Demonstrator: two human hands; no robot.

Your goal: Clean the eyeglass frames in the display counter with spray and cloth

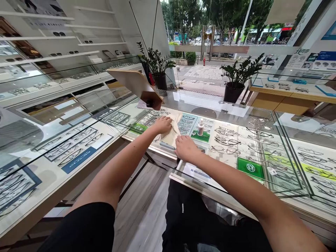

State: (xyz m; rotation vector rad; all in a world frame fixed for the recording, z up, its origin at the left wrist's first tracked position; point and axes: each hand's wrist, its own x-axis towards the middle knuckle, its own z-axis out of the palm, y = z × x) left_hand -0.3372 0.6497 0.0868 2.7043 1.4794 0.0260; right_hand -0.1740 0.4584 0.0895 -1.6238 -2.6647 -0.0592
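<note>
In the head view, a soft, crumpled cream cloth (171,137) lies near the front edge of the glass display counter (163,152), just right of the corner between counters. The left hand (163,125) is curled, gripping its far-left part; the right hand (185,148) pinches its right side. It looks light and limp, best held by opposite edges. A small white-capped bottle (201,128) stands upright beyond the right hand.
</note>
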